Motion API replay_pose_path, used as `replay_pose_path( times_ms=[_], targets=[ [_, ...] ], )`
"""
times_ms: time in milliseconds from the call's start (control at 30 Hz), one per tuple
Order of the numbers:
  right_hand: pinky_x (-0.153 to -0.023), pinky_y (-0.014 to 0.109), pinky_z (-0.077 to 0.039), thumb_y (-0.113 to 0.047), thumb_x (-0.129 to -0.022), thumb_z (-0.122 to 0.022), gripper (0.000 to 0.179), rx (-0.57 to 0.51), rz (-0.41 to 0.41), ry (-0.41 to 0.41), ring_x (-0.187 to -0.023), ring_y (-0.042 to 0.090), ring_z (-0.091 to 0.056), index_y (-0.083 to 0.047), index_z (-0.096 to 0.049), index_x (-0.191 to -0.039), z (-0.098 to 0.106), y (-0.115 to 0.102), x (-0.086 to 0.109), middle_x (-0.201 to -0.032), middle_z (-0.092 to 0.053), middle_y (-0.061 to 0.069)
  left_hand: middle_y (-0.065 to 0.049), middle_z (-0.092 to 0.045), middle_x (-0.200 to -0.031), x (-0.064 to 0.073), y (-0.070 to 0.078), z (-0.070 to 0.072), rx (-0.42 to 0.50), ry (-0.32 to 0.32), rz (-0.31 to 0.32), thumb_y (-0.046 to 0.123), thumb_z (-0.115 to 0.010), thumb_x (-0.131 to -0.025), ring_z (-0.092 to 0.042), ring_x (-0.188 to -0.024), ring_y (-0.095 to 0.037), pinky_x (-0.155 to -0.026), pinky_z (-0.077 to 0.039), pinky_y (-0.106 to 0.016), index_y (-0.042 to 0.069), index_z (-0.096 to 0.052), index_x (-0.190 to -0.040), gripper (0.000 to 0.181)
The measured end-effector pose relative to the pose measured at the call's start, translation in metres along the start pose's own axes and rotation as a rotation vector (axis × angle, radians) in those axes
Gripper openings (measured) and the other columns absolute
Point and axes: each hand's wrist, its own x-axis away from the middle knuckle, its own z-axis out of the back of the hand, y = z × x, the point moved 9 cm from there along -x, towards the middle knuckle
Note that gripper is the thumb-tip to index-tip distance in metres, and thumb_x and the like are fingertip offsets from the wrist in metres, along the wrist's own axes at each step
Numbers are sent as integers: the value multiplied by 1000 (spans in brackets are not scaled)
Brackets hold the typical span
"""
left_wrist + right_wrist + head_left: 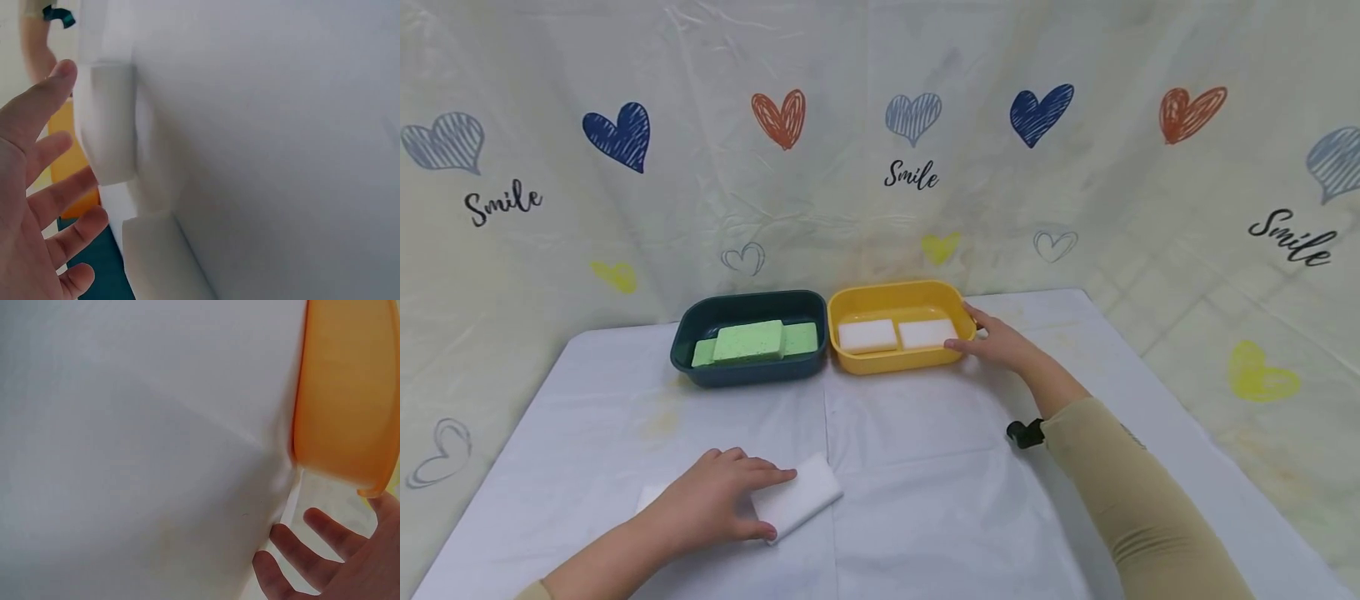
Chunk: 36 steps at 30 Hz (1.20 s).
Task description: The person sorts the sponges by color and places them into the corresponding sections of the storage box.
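Note:
My left hand hovers over a white block, apparently a sponge, its fingers spread. In the left wrist view this hand is beside the white block, with no finger curled round it. A second white block shows partly behind the left wrist. At the right end of the yellow tub is my right hand, its thumb near the front rim. The right wrist view shows the fingers loosely spread, one touching the tub's rim. Two white blocks lie side by side inside.
A dark green tub stands against the yellow tub's left side and holds several light green blocks. Both tubs are near the back edge of the white-covered table. Behind hangs a sheet printed with hearts.

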Motion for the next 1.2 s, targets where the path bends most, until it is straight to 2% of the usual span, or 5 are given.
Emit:
replay_pose_path(
  times_ms=[400, 633, 800, 1000, 1200],
  targets=[
    [-111, 67, -25, -70, -80, -66, 108, 12, -1, 8, -136, 44, -31, -29, -6, -161, 1, -5, 5, -153, -31, 20, 16, -64, -117, 1, 4, -11, -15, -77, 1, 64, -78, -73, -54, -105, -14, -86, -42, -43, 35, -60, -137, 73],
    [-111, 67, -24, -68, -82, -66, 107, 7, 1, 1, -137, 44, -31, -29, -6, -161, 0, -4, 4, -154, -30, 20, 16, -62, -120, 2, 5, -6, -37, -43, -13, 47, -79, -78, -53, -106, -13, -87, -43, -43, 32, -59, -138, 65],
    [-111, 67, -24, -70, -81, -66, 108, 12, 7, 11, -137, 44, -31, -29, -6, -161, 0, -2, 3, -154, -31, 20, 15, -61, -123, 1, 1, 6, -52, 8, -1, 45, -80, -79, -54, -109, -14, -89, -42, -43, 32, -57, -140, 66],
    [-111, 67, -25, -73, -78, -66, 110, 18, -2, 11, -137, 44, -31, -30, -6, -161, 0, 0, 1, -154, -30, 19, 14, -62, -125, -12, -7, 19, -55, 40, 20, 45, -80, -79, -53, -111, -15, -90, -42, -43, 34, -56, -141, 68],
    [-110, 67, -26, -74, -77, -66, 112, 24, -3, 8, -134, 43, -33, -30, -7, -161, 0, -1, 3, -152, -33, 19, 10, -62, -128, -36, -8, 35, -55, 73, 24, 46, -79, -80, -53, -113, -18, -97, -42, -46, 32, -55, -143, 68]
  ],
)
